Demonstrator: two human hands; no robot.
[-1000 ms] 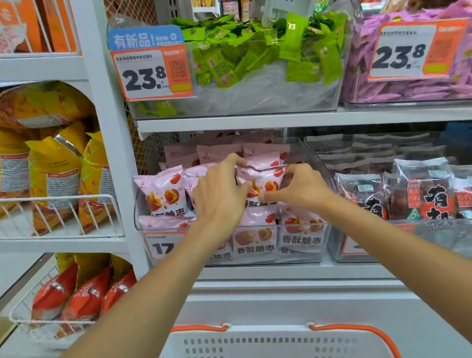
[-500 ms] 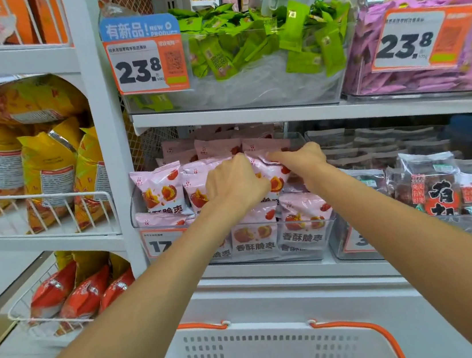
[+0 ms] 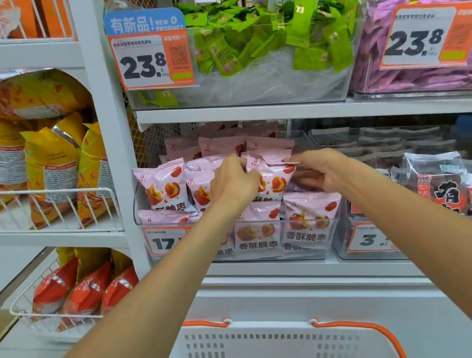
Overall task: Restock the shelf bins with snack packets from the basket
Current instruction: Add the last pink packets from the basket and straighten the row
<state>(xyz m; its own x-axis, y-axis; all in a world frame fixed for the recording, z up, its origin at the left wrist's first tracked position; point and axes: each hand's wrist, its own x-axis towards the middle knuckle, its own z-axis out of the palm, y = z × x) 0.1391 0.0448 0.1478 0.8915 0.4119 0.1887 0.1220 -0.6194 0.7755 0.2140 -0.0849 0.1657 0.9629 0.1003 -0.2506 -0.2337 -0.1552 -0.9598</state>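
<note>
The clear bin (image 3: 312, 246) at the left end of the middle shelf (image 3: 271, 270) already looks well stocked: rows of pink packets stand to its front wall, so little seems left for this slot. The white basket (image 3: 251, 354) sits below (its contents are out of view). Both hands are at 1 pink packet (image 3: 273, 174) in the second row. The left hand (image 3: 231, 184) curls around its left edge; the right hand (image 3: 322, 169) pinches its top right corner, other fingers loosely bent. The packet stands upright between them.
</note>
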